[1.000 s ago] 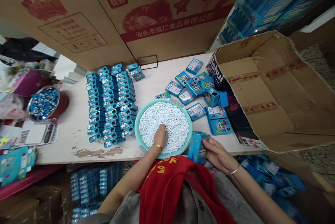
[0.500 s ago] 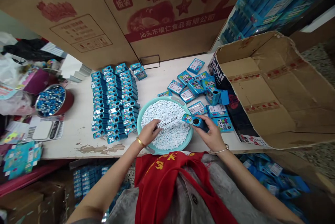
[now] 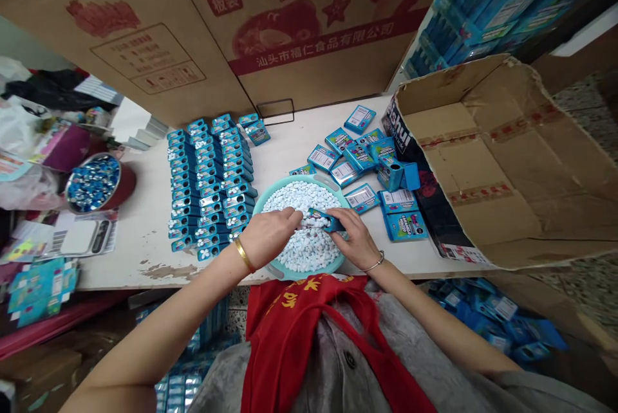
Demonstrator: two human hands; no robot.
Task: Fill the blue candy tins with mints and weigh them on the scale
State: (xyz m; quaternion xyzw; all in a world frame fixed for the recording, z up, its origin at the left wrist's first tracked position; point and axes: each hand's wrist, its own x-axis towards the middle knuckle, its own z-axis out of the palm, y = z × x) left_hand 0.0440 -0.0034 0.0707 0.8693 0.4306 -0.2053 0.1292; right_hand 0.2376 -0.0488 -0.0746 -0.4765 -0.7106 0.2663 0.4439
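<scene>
left grip (image 3: pixel 270 233): back upward | right grip (image 3: pixel 356 239): curled | forearms (image 3: pixel 186 310): angled inward

The pellets (image 3: pixel 309 253) are white, perhaps blue-tinged, the basin (image 3: pixel 288 273) mint-green, the packets (image 3: pixel 358 157) blue.

Small candy-packing workshop, basin (image 3: pixel 290 274) of white candies (image 3: pixel 309 252), rows of blue boxes (image 3: pixel 210 191), large printed carton (image 3: pixel 232 33)

counter (image 3: pixel 130 229) is evenly lit | space beneath (image 3: pixel 109 320) is left dim | wrapped stacks (image 3: pixel 506 8) are flecked with glare | edges are stretched by wide-angle distortion
</scene>
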